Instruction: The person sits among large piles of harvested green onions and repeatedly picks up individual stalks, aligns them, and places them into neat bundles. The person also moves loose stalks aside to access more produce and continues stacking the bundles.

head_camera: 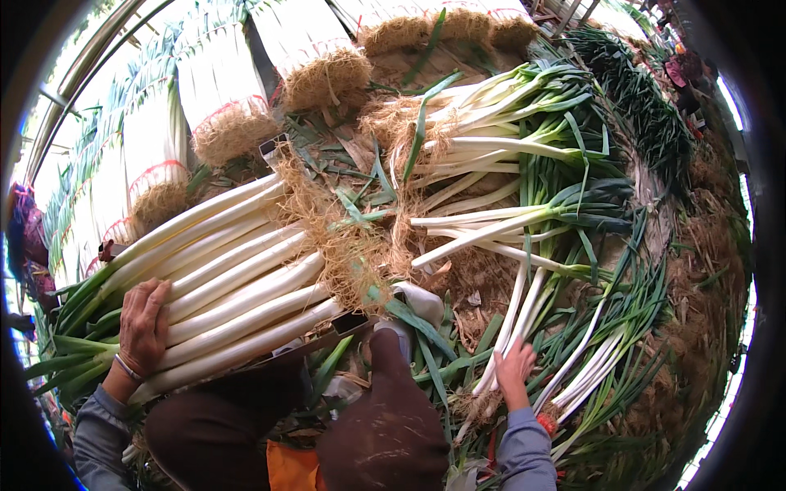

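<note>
My left hand (144,325), with a band at the wrist, is curled over the upper ends of thick white leek stalks (245,288). These lie side by side in a metal frame (350,322), green leaves to the left, fibrous roots (344,258) to the right. My right hand (516,368), slightly blurred, is at a few loose leek stalks (513,313) on the right, just above their roots (482,405). Whether its fingers grip them is not plain. Thinner white-stemmed leeks (595,368) lie to the right of that hand.
Tied leek bundles (221,80) with red bands stand along the back and left. A spread pile of loose leeks (491,141) lies ahead on the right, with dark green leaves (638,98) beyond. Leaf scraps litter the ground. My knees (387,429) are close to the frame.
</note>
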The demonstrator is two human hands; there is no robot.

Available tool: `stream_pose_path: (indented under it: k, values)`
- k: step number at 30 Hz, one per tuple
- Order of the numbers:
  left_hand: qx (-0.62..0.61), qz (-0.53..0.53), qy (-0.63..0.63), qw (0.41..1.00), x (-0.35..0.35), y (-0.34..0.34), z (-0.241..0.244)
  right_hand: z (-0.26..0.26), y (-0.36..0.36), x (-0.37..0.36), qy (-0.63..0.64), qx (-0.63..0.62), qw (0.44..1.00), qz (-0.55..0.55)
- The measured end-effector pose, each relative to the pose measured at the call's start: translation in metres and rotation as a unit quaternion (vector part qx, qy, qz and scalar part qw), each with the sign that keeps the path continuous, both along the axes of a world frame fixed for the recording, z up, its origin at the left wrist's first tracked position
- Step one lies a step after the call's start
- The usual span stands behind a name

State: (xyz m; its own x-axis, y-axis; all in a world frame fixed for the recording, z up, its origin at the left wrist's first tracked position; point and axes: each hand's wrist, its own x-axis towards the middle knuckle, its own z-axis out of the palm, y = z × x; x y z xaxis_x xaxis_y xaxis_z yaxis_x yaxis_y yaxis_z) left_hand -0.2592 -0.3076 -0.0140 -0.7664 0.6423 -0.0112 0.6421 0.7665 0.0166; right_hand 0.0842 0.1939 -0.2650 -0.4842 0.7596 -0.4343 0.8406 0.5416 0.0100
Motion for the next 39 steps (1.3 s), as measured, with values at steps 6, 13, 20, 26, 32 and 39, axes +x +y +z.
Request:
stream_pose_path:
  k: [6, 13, 20, 26, 32, 39]
  values:
    - [0.005, 0.006, -0.008, 1.0, -0.002, 0.001, 0.001, 0.004, 0.023, -0.167, 0.307, -0.212, 0.924, -0.088]
    - [-0.001, 0.005, -0.017, 1.0, -0.006, 0.003, -0.001, -0.033, 0.039, -0.295, 0.1, 0.118, 0.934, 0.321]
    - [0.003, 0.014, -0.023, 1.0, -0.004, 0.002, 0.0, -0.008, 0.058, -0.283, -0.031, 0.017, 0.874, 0.484]
    - [0.007, 0.009, -0.026, 1.0, -0.005, 0.002, -0.001, 0.006, 0.031, -0.172, 0.193, 0.117, 0.828, 0.514]
    - [0.007, 0.0, -0.013, 1.0, -0.002, 0.003, -0.002, 0.003, -0.016, -0.029, 0.156, 0.022, 0.839, 0.521]
    - [0.022, 0.003, -0.024, 0.999, 0.001, 0.001, -0.001, -0.005, -0.008, -0.018, 0.306, -0.024, 0.948, 0.082]
